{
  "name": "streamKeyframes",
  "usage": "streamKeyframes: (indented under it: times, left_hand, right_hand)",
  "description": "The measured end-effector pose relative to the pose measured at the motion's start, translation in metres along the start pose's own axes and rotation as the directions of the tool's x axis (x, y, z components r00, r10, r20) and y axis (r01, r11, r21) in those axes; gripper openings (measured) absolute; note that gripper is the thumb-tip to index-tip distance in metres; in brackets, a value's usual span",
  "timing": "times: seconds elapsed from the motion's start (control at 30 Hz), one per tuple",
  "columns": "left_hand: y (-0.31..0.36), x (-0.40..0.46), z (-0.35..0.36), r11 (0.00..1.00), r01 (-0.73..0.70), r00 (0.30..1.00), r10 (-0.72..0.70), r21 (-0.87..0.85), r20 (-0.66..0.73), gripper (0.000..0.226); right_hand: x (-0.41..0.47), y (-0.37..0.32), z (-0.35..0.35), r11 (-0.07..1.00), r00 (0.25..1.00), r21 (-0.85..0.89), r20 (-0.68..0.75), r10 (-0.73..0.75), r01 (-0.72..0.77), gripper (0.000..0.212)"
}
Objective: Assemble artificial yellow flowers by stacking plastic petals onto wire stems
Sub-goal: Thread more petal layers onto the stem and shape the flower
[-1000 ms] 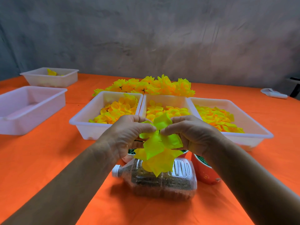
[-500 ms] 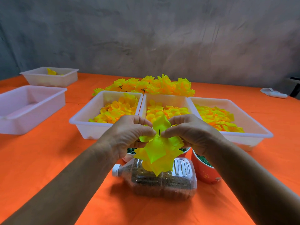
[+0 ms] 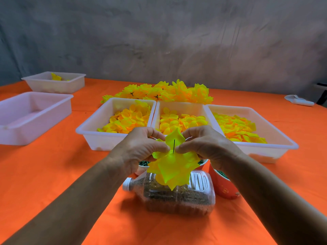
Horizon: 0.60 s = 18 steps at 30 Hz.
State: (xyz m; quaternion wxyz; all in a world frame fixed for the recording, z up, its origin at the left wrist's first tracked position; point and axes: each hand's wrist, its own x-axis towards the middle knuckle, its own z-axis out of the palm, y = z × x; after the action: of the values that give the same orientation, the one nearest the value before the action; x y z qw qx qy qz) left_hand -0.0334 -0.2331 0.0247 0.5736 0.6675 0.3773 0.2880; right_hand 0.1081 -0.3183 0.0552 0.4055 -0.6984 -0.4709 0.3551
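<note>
Bright, even light, soft shadows under the bottle [image 3: 177,195], sharp focus, wide-angle bending at the edges.

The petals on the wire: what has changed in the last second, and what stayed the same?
The top petal has slid down the wire, so more of its dark tip now stands bare above the stack. The left hand and right hand still pinch the petals on either side of the wire and have let nothing go. The bottle and trays have not moved.
</note>
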Motion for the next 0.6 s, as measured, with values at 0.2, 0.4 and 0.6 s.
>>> streamKeyframes:
  times: [0.2,0.4,0.6]
  left_hand:
    - [-0.003,0.0,0.001,0.999,0.012,1.0,-0.012,0.036,0.003,0.021]
    - [-0.006,0.002,0.001,0.999,0.026,1.0,-0.026,0.041,-0.004,0.022]
    - [-0.012,0.004,0.003,0.999,0.019,1.0,-0.019,0.049,-0.009,0.024]
  right_hand:
    - [0.003,0.005,0.001,1.0,1.0,-0.014,0.008,0.017,-0.017,0.015]
    - [0.006,0.009,0.002,0.999,0.999,0.007,0.016,0.035,-0.035,0.016]
    - [0.005,0.012,0.004,0.999,0.999,0.023,0.009,0.032,-0.032,0.021]
